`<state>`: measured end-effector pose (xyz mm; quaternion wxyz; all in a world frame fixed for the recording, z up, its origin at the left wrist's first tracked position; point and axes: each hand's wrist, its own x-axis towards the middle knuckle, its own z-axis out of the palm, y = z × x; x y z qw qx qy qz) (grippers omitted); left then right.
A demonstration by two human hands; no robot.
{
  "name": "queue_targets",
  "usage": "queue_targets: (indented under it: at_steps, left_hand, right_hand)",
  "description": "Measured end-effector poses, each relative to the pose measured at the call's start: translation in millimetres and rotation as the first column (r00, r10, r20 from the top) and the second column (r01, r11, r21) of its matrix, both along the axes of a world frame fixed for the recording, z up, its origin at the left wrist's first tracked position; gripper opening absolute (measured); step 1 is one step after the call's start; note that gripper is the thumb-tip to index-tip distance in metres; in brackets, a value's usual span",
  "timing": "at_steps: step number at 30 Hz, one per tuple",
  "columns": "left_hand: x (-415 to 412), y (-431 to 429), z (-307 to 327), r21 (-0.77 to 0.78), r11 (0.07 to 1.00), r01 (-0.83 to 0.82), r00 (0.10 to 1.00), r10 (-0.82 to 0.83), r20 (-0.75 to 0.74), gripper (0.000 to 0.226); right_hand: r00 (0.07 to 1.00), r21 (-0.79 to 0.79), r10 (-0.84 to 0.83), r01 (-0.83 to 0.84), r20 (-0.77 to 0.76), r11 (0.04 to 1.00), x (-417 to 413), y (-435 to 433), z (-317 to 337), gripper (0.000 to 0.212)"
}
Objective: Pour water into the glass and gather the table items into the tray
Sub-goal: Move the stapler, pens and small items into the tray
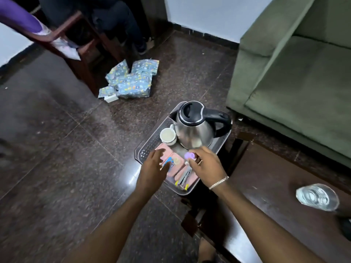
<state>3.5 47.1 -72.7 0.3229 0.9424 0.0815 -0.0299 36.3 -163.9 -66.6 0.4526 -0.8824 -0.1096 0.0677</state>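
Landmark: tray (152, 143), dark plastic, perched off the end of the desk (275, 186).
Left grip: my left hand (153, 168) hovers over the tray's near half, fingers spread, holding nothing I can see.
Right grip: my right hand (207, 164) pinches a small purple item (189, 155) between thumb and fingertips, just above the tray's near half; too blurred to name.
In tray: kettle (197, 126) at the far end, white cup (168, 136) touching its side, pink boxes (174, 168) and sachets at the near end.
Glass: glass (317, 196) on the desk, well to the right of the tray; looks to have water in it, level unclear.
Progress: I judge pouring done, gathering nearly done.
Risk 1: tray appears to overhang its support; pressing down on the near end could tip it, kettle and all.
Risk 2: purple item is small, loose pinch could drop it to the floor.
Risk 3: kettle crowds the cup, a knock topples it.
Around tray: green sofa (296, 73) beyond right, patterned packets (131, 80) on floor beyond left, wooden chair (79, 48) further back.
Obstructions: none between hands and tray.
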Motion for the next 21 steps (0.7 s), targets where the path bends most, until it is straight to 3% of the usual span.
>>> queue_targets:
  at_steps: [4,9,14,21]
  left_hand:
    - [15.0,30.0,-6.1,0.173,0.980,-0.102,0.991,0.115,-0.071,0.030]
    - [44.2,46.1,-15.5,0.285,0.957,-0.049,0.968,0.115,-0.221,0.016]
    - [60.9,46.4,-20.1,0.304,0.952,-0.041,0.946,0.134,-0.294,0.013]
    - [53.8,64.4,-28.6,0.267,0.956,-0.120,0.945,0.193,-0.264,0.013]
  right_hand:
    - [0.996,-0.097,0.069,-0.074,-0.060,0.992,23.9,50.2,-7.1,0.022]
    - [0.992,-0.215,0.089,-0.106,-0.086,0.971,43.5,90.4,-20.8,0.028]
    - [0.985,-0.331,0.130,-0.161,-0.114,0.930,49.6,108.6,-29.5,0.024]
    - [0.970,-0.378,0.194,-0.236,-0.146,0.895,50.9,126.3,-33.8,0.023]
